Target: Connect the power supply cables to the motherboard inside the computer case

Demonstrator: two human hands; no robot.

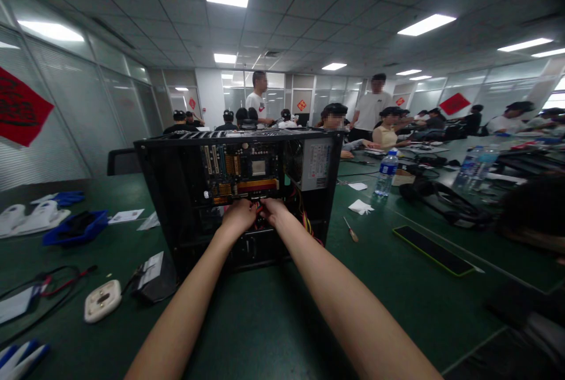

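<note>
An open black computer case (154,192) stands upright on the green table, its open side towards me. Inside, a motherboard (247,159) with a bare silver square in its middle is mounted at the top. To its right sits a power supply (316,163), with coloured wires (305,218) hanging below. My left hand (239,215) reaches in under the motherboard, fingers closed and their hold hidden. Close beside it, my right hand (273,210) pinches what looks like a thin cable with red on it. The fingertips nearly meet.
Right of the case lie a screwdriver (351,230), a crumpled tissue (361,207), a water bottle (386,174) and a long black panel (432,249). On the left are a blue tray (76,229), a white device (103,301) and a dark box (154,277). Several people sit or stand beyond.
</note>
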